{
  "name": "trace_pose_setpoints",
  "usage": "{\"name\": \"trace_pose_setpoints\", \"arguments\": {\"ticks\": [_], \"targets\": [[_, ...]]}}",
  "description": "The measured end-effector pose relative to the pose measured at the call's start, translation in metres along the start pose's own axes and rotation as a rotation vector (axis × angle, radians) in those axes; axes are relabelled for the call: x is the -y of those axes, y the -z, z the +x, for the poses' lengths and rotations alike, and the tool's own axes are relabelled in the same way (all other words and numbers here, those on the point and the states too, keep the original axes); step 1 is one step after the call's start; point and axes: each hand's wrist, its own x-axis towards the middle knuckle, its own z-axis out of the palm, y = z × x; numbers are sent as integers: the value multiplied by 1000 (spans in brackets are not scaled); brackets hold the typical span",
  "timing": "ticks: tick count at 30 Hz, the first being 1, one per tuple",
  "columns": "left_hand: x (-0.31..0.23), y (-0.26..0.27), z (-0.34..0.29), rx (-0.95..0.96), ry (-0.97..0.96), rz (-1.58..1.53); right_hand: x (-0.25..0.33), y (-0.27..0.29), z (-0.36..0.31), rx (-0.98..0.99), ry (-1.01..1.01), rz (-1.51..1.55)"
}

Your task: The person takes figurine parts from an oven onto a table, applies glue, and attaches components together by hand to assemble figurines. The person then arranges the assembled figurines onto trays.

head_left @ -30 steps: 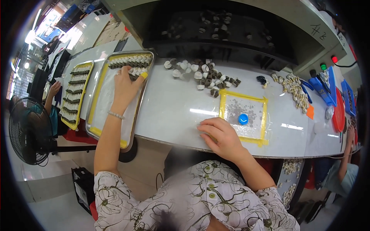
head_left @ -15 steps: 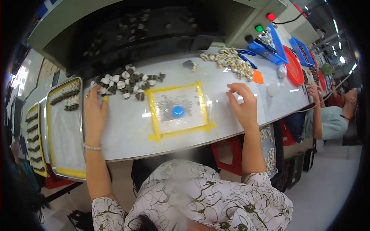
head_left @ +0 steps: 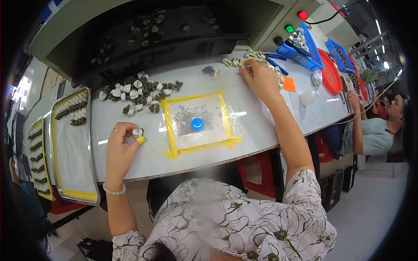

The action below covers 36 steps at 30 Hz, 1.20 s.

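Observation:
My left hand [head_left: 122, 145] is closed in a pinch over the white table, left of the yellow-taped sheet. Between its thumb and fingers is a small white-capped dark piece [head_left: 138, 132]; the thumb has a yellow cover on its tip. Behind that hand lies a loose heap of similar white-and-dark pieces [head_left: 139, 92]. My right hand [head_left: 261, 80] reaches over a pile of cream-and-yellow pieces [head_left: 254, 55], its thumb and forefinger slightly apart at the pile's edge. A round blue thing [head_left: 197, 124] sits on the wet-looking taped sheet [head_left: 187, 141] between my hands.
At the left stand a metal tray [head_left: 72, 154] with rows of pieces and a narrower yellow-edged tray [head_left: 38, 163]. Blue-handled pliers [head_left: 278, 65], an orange slip [head_left: 289, 84], a blue bin [head_left: 305, 54] and a red tray [head_left: 332, 71] lie right. Another person [head_left: 370, 132] sits far right.
My left hand has come nearer from the heap's left edge, with a white-and-dark piece now in its fingers. My right hand has moved forward from beside the taped sheet to the cream pile.

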Motion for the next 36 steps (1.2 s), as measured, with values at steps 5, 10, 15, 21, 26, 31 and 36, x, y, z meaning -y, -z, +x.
{"name": "trace_pose_setpoints", "arguments": {"ticks": [5, 10, 15, 21, 26, 31, 36], "targets": [[-1, -8, -7, -6, -54, -145, -1, -3, 3, 38, 90, -86], [-6, -13, -12, -1, 6, -129, 25, 20, -47, 327, -123, 548], [-1, -14, -15, 27, -91, -107, 50, 34, -78, 561, -200, 735], [0, -16, -20, -8, -94, -75, 56, 30, -85, 279, 224, 381], [-3, -18, -21, -51, -256, -84, 60, 29, -85, 292, 196, 362], [-11, -29, -30, 48, -73, -494, 83, 22, -84, 294, 307, 537], [-18, -52, -32, 168, 46, -1056, 105, 15, -77, 354, 323, 536]]}}
